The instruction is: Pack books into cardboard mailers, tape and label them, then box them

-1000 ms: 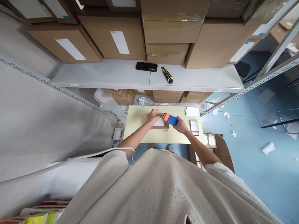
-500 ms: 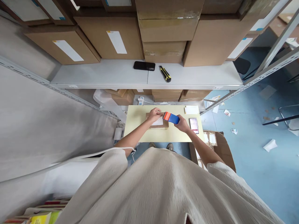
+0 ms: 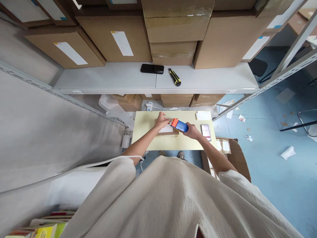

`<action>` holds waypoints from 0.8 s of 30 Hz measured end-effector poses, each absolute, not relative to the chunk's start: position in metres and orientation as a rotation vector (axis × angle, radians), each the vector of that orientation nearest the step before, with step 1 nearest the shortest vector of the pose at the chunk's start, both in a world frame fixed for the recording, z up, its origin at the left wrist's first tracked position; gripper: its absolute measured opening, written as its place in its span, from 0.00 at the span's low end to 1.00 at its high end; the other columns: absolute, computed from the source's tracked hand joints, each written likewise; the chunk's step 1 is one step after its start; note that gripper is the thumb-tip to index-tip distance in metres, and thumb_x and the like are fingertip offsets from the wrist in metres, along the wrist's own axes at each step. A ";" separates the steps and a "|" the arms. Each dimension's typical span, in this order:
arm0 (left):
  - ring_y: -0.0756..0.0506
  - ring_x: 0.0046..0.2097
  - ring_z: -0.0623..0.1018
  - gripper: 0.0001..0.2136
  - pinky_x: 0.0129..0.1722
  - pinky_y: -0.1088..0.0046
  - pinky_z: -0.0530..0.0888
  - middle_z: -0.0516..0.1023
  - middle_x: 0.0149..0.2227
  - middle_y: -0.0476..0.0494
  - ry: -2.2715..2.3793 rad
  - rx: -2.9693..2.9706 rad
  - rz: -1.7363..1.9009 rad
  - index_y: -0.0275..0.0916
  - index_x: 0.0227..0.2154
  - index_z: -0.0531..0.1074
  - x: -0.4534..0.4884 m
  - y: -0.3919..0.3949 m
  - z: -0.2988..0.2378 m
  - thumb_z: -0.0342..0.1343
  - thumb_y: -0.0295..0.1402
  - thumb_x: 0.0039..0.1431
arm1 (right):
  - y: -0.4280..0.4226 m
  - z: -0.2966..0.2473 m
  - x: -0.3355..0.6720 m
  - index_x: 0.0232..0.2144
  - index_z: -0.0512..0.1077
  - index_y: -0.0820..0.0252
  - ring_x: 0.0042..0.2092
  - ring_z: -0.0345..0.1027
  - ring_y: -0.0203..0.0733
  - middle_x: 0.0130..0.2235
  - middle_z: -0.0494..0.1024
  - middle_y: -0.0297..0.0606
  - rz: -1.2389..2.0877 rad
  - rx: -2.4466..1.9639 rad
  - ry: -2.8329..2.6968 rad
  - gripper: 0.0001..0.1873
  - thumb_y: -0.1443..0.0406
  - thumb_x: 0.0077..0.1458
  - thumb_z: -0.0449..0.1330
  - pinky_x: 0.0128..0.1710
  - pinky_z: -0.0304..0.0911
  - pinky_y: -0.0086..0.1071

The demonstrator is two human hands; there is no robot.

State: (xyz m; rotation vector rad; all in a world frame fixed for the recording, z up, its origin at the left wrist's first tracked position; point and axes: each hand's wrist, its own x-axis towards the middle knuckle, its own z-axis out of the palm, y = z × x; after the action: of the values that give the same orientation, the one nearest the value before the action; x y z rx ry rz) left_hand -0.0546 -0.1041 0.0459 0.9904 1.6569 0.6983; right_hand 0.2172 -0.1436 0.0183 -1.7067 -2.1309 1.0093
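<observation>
A small brown cardboard box [image 3: 173, 133] with a white label [image 3: 165, 129] lies on a pale yellow table [image 3: 146, 132]. My left hand [image 3: 161, 120] rests on the box's far left part, fingers curled and pressing the label. My right hand [image 3: 191, 130] is closed round a blue tape dispenser with an orange-red head [image 3: 179, 125], and the head sits at the box's right end, close to my left fingers.
A phone with a lit screen [image 3: 205, 131] and a white paper pad [image 3: 203, 116] lie on the table's right side. On the white shelf [image 3: 111, 77] above are a black phone [image 3: 152, 68], a yellow-black utility knife [image 3: 174, 77] and stacked cartons. An open carton [image 3: 235, 155] stands on the blue floor at right.
The tape dispenser head has shifted slightly left towards my left hand over the box. My left hand has edged a little further up the box. The view has drifted slightly.
</observation>
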 end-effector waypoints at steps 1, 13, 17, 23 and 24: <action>0.49 0.31 0.80 0.29 0.32 0.76 0.70 0.78 0.30 0.59 1.666 0.994 0.681 0.48 0.49 0.61 -0.055 -0.103 0.043 0.72 0.21 0.53 | -0.143 0.018 0.218 0.45 0.72 0.53 0.42 0.78 0.53 0.41 0.86 0.45 1.006 -1.709 -2.135 0.20 0.61 0.51 0.73 0.41 0.64 0.36; 0.47 0.33 0.79 0.33 0.35 0.73 0.73 0.78 0.34 0.55 1.730 1.039 0.582 0.47 0.55 0.64 -0.072 -0.071 0.033 0.71 0.23 0.47 | -0.173 0.007 0.272 0.39 0.69 0.50 0.31 0.71 0.44 0.33 0.81 0.36 1.145 -1.873 -1.879 0.28 0.44 0.52 0.77 0.31 0.63 0.36; 0.45 0.33 0.79 0.34 0.39 0.71 0.75 0.79 0.32 0.57 1.737 1.166 0.459 0.47 0.56 0.67 -0.045 -0.055 0.027 0.71 0.21 0.46 | -0.194 -0.001 0.278 0.38 0.68 0.50 0.32 0.70 0.44 0.32 0.79 0.34 1.219 -1.908 -1.704 0.30 0.42 0.50 0.77 0.30 0.63 0.36; 0.39 0.45 0.83 0.29 0.52 0.66 0.77 0.82 0.38 0.47 1.705 1.495 0.241 0.43 0.51 0.73 0.006 -0.029 0.015 0.72 0.16 0.46 | -0.229 -0.036 0.279 0.36 0.69 0.52 0.33 0.73 0.44 0.31 0.80 0.33 1.377 -1.997 -1.423 0.26 0.49 0.47 0.78 0.29 0.65 0.33; 0.38 0.48 0.84 0.29 0.54 0.66 0.76 0.82 0.40 0.45 1.691 1.547 0.207 0.42 0.51 0.74 0.014 -0.026 0.013 0.73 0.16 0.46 | -0.234 -0.043 0.278 0.36 0.70 0.52 0.34 0.74 0.44 0.31 0.80 0.33 1.399 -2.000 -1.383 0.25 0.50 0.47 0.78 0.30 0.65 0.32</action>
State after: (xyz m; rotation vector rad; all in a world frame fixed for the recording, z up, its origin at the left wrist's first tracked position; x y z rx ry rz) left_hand 0.0137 -0.0257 0.0125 1.5468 1.6914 0.2066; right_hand 0.2784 -0.2343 -0.0426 -2.0003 -1.3832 1.3994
